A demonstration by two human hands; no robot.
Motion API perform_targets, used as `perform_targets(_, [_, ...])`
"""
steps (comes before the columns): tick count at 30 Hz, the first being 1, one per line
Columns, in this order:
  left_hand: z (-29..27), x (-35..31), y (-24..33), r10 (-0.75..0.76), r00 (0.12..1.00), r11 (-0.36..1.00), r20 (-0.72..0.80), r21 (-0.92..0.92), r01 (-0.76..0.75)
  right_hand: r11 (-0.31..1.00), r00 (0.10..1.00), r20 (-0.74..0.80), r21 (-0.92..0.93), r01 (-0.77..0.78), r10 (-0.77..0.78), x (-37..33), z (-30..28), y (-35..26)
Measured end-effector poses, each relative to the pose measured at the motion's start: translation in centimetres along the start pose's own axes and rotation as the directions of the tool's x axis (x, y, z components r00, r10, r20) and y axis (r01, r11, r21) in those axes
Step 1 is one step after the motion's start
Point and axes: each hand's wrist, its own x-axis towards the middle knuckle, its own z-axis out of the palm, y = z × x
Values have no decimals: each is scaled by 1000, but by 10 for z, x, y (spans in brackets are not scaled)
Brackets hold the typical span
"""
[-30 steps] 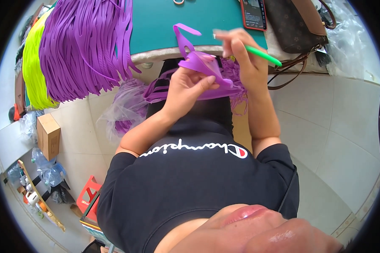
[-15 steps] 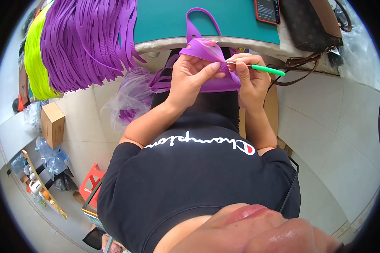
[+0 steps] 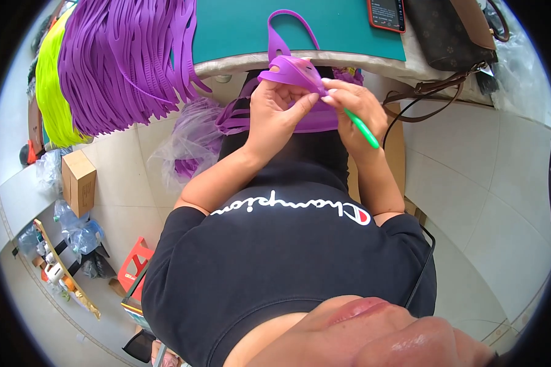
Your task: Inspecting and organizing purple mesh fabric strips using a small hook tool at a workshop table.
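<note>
Over my lap, at the front edge of the table, my left hand is closed round a purple rubbery strap, thumb pressed on its lower edge. The strap's narrow loop stands up over the tabletop. My right hand pinches the strap's edge close to the left thumb. It also holds a slim green-handled tool, whose handle slants down and right out of the fingers. The tool's tip is hidden by the fingers. More purple straps lie across my lap.
A thick bundle of purple straps hangs off the table's left side, beside a yellow-green bundle. On the green mat lies a phone, with a brown handbag to its right. A clear plastic bag sits below the edge.
My right hand has moved up and closer to the left thumb, and its fingertips now pinch the strap. The green handle has swung from nearly level to pointing down and right.
</note>
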Motion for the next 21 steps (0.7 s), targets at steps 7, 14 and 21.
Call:
perform_targets(7, [-26, -14, 32, -466, 806, 832, 364, -129, 539, 996, 933, -347, 39, -84, 93, 8, -30, 55])
perform_targets(14, [-97, -36, 64, -462, 752, 737, 471, -268, 621, 875, 796, -549, -219, -431, 255, 6, -83, 94])
perform_targets(21, [-106, -39, 89, -242, 925, 925, 294, -217, 311, 762, 765, -128, 287, -581, 631, -1, -106, 65])
